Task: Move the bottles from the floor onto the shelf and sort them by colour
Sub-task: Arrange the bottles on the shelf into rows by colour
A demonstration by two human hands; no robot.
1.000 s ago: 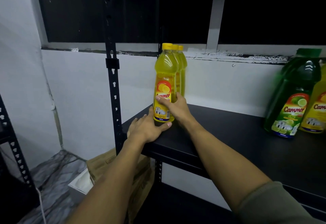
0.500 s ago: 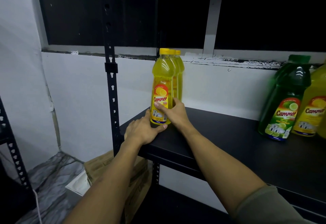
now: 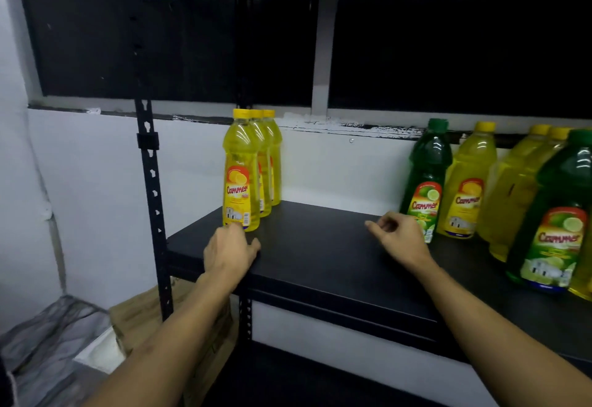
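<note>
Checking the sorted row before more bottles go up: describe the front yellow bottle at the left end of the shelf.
The front yellow bottle is clear plastic filled with yellow liquid, with a yellow cap and a red-and-yellow Cammer label bearing a barcode. It stands upright near the left front corner of the black shelf, first in a row of three yellow bottles. The left hand rests at its base, fingertips touching it.

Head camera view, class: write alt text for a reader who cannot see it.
A person's left hand rests on a black shelf by a row of three yellow bottles. The empty right hand hovers near mixed green bottles and yellow ones.
</note>
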